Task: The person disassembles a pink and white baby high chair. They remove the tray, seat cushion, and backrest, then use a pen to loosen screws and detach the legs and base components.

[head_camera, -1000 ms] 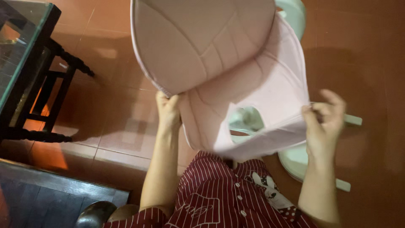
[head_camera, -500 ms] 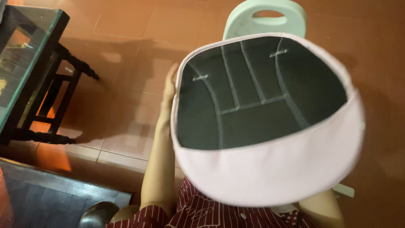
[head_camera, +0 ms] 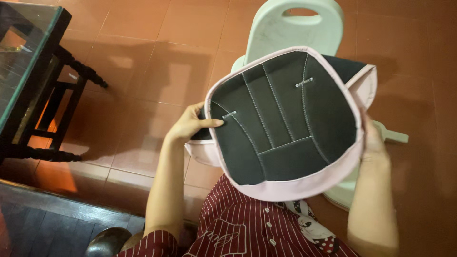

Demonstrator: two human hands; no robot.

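Both hands clamp a padded pink seat cushion with a dark grey underside (head_camera: 281,123). The left hand (head_camera: 190,124) grips its left edge and the right hand (head_camera: 372,143) its right edge. It hangs over a pale green plastic chair (head_camera: 285,28).

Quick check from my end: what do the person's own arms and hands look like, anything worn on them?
Both forearms are bare, with no gloves, watch or rings visible on the left hand or the right hand. A short dark red sleeve with thin white stripes shows at the left upper arm; the garment's front carries white buttons.
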